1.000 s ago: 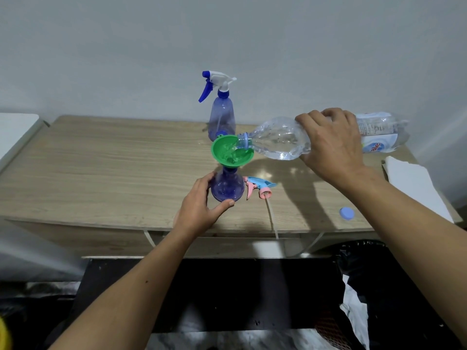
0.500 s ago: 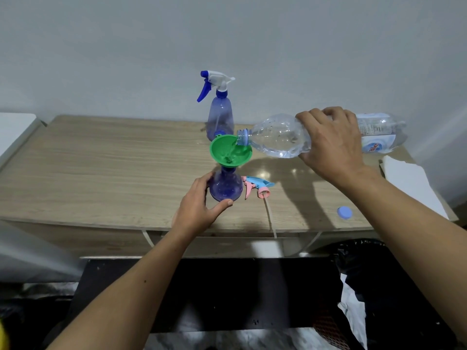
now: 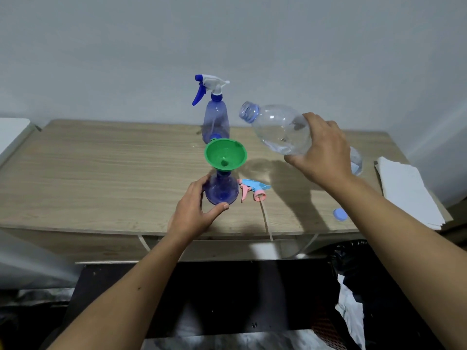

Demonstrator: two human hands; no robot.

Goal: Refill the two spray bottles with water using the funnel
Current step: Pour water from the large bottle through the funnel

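A green funnel (image 3: 225,154) sits in the neck of an open blue spray bottle (image 3: 222,190) near the table's front edge. My left hand (image 3: 194,210) grips that bottle's base from the left. My right hand (image 3: 322,152) holds a clear plastic water bottle (image 3: 278,128), tilted with its open mouth pointing up and left, away from the funnel. A little water lies in its lower part. The second blue spray bottle (image 3: 215,120), with its white and blue trigger head on, stands behind the funnel. A pink and light-blue trigger head (image 3: 254,189) lies on the table right of the open bottle.
A wooden table (image 3: 101,173) stands against a grey wall. A blue bottle cap (image 3: 340,214) lies near the front right edge. A stack of white paper (image 3: 406,193) rests at the right end. Dark clutter sits below the table.
My right hand has lifted the water bottle's mouth off the funnel and tipped it upward, so the pouring has stopped. My left hand stays on the open spray bottle.
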